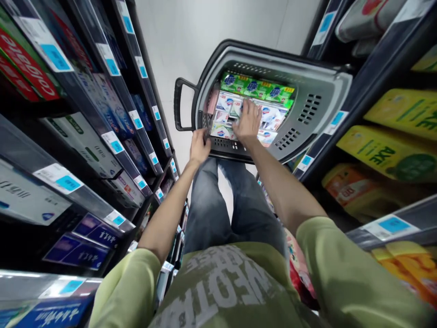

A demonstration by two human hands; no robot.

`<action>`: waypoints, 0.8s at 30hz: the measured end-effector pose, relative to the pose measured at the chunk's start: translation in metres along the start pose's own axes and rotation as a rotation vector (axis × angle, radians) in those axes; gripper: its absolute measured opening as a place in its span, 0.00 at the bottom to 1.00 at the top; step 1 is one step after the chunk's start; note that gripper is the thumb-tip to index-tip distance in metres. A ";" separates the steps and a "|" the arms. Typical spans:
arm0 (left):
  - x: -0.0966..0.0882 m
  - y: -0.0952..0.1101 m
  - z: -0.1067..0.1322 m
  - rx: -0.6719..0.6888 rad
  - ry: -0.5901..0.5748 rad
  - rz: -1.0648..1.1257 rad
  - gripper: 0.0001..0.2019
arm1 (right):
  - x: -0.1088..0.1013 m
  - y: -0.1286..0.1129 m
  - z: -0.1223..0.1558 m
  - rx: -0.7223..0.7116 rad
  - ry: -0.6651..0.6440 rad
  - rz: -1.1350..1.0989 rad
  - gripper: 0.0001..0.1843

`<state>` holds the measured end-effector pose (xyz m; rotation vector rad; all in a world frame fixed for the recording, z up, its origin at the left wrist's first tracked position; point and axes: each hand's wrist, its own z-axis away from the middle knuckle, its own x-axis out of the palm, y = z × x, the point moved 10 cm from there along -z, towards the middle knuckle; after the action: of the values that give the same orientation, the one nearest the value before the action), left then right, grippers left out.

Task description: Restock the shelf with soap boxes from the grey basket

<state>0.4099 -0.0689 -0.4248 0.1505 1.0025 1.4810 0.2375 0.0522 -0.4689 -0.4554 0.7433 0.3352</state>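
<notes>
A grey shopping basket [317, 82] with a black rim stands in front of my legs. My left hand [200, 146] is closed over its near left rim, below the black handle [178, 105]. Inside the basket, my right hand [248, 122] reaches down onto the packs. Its thumb and fingers are bent around a small white-and-green soap box [236, 109], which the hand partly covers. White boxed soaps [221, 131] lie in rows about it. Along the basket's far side runs a row of green packs [252, 86].
Shelves with price tags [56, 57] rise close on my left, holding toothpaste boxes [25, 64] and other cartons. The right shelf carries yellow bottles [389, 152] and orange packs [351, 184]. Pale floor [205, 23] shows beyond the basket.
</notes>
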 end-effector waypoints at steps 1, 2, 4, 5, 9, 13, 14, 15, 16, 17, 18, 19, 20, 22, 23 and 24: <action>-0.004 -0.013 0.006 -0.056 0.024 0.028 0.20 | 0.003 -0.006 -0.005 -0.029 -0.021 0.028 0.39; -0.008 -0.025 0.013 -0.116 0.047 0.058 0.19 | 0.006 -0.010 -0.009 -0.053 -0.044 0.053 0.38; -0.015 -0.046 0.027 -0.225 0.080 0.114 0.18 | 0.011 -0.014 -0.016 -0.083 -0.085 0.095 0.36; -0.017 -0.054 0.033 -0.271 0.081 0.133 0.17 | 0.012 -0.014 -0.019 -0.089 -0.098 0.114 0.35; -0.020 -0.068 0.054 -0.434 -0.003 0.158 0.11 | 0.000 -0.012 -0.019 -0.070 -0.109 0.155 0.33; -0.019 -0.050 0.063 -0.502 -0.087 0.224 0.11 | -0.026 -0.012 0.000 -0.071 -0.021 0.029 0.34; -0.017 -0.040 0.063 -0.486 -0.099 0.250 0.11 | -0.033 -0.012 0.006 -0.083 0.015 -0.016 0.34; -0.013 -0.030 0.063 -0.468 -0.111 0.277 0.11 | -0.038 -0.010 0.013 -0.094 0.048 -0.061 0.35; -0.008 -0.021 0.064 -0.459 -0.121 0.309 0.12 | -0.041 -0.008 0.020 -0.104 0.074 -0.104 0.35; -0.002 -0.014 0.067 -0.470 -0.129 0.347 0.12 | -0.043 -0.003 0.027 -0.108 0.089 -0.147 0.36; 0.007 -0.008 0.071 -0.495 -0.138 0.387 0.12 | -0.043 0.003 0.033 -0.100 0.095 -0.191 0.37; 0.017 -0.002 0.078 -0.526 -0.147 0.422 0.13 | -0.042 0.011 0.040 -0.081 0.094 -0.236 0.38; 0.027 0.004 0.086 -0.555 -0.158 0.447 0.13 | -0.040 0.019 0.047 -0.048 0.087 -0.286 0.38; 0.047 0.016 0.109 -0.598 -0.185 0.459 0.13 | -0.036 0.039 0.066 0.064 0.051 -0.421 0.38; 0.055 0.024 0.123 -0.611 -0.203 0.451 0.12 | -0.034 0.048 0.080 0.139 0.024 -0.511 0.37; 0.062 0.032 0.138 -0.626 -0.221 0.440 0.12 | -0.032 0.054 0.096 0.206 -0.006 -0.602 0.35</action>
<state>0.4595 0.0565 -0.3484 0.0808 0.3011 2.0624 0.2458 0.1429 -0.3989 -0.4595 0.5943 -0.3007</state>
